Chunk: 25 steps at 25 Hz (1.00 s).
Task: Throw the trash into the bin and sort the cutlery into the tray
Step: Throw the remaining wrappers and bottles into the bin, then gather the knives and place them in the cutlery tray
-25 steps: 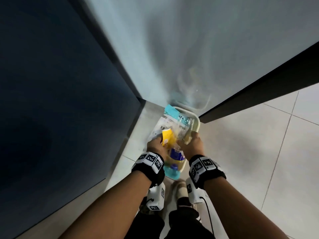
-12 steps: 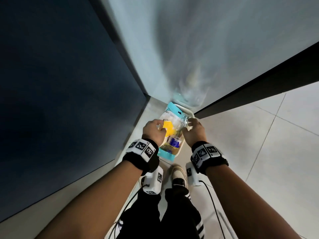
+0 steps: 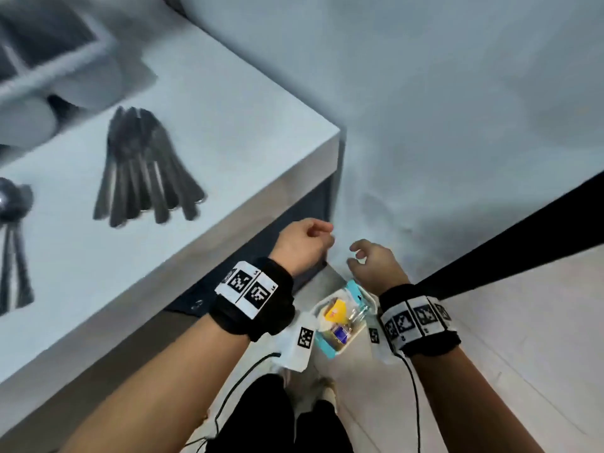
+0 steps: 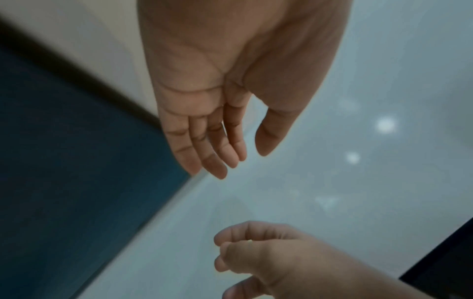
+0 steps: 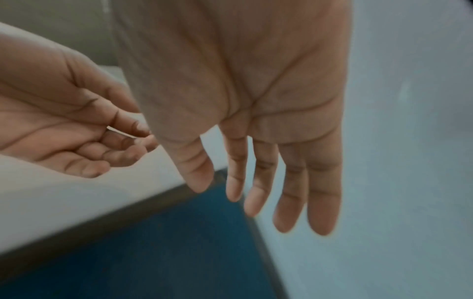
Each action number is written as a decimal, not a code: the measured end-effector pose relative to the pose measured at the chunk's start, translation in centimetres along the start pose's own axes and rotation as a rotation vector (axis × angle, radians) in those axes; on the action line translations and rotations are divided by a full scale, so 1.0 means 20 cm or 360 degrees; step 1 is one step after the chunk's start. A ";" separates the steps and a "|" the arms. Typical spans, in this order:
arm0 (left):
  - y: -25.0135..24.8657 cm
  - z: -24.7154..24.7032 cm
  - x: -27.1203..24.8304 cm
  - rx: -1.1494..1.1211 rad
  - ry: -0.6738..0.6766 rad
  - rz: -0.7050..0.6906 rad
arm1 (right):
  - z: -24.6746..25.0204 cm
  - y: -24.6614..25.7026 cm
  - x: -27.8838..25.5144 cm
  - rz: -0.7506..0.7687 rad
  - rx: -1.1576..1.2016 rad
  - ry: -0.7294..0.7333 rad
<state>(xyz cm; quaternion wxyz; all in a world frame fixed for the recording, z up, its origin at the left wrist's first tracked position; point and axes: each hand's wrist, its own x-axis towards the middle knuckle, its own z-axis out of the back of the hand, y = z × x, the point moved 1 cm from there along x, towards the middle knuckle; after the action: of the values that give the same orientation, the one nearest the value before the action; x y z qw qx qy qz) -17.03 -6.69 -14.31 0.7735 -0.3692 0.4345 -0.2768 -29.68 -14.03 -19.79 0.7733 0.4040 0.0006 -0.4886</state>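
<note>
In the head view a small white bin (image 3: 316, 310) stands on the floor by the table's corner. It holds trash: a yellow wrapper (image 3: 336, 310), a blue-labelled bottle (image 3: 341, 333) and a teal packet. My left hand (image 3: 322, 235) and right hand (image 3: 356, 253) hover above the bin, apart from it, both empty. The wrist views show the left hand (image 4: 230, 161) and right hand (image 5: 256, 202) with relaxed, nearly straight fingers. On the table lie a fanned pile of dark cutlery (image 3: 140, 168) and some spoons (image 3: 9, 204) at the left edge.
A grey divided tray (image 3: 49, 44) sits blurred at the table's far left. The white table (image 3: 228, 142) has a dark blue side panel (image 3: 294, 230) behind my left hand. Tiled floor (image 3: 506, 338) spreads to the right, a black skirting band above it. My feet stand just below the bin.
Both hands have let go of the trash in the bin and risen above it, empty. The view has swung up, so the tabletop with cutlery shows.
</note>
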 end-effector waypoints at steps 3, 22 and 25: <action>-0.16 0.28 -0.27 -0.0054 -0.0091 -0.0096 | 0.16 0.36 -0.14 0.0255 -0.0052 0.0000; 0.03 1.40 -0.15 0.0559 -0.0805 0.0507 | -0.27 1.56 -0.01 0.0257 -0.0702 0.0131; 0.05 1.40 -0.07 0.0722 -0.0810 0.0572 | -0.35 1.59 0.02 0.0165 -0.0781 0.0083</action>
<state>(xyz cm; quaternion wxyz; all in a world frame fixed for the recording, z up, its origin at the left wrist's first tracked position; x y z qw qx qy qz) 6.93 4.27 -4.63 0.9548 -0.1635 0.2142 -0.1255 -2.75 -3.68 -4.87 0.8721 0.2161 0.1185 -0.4228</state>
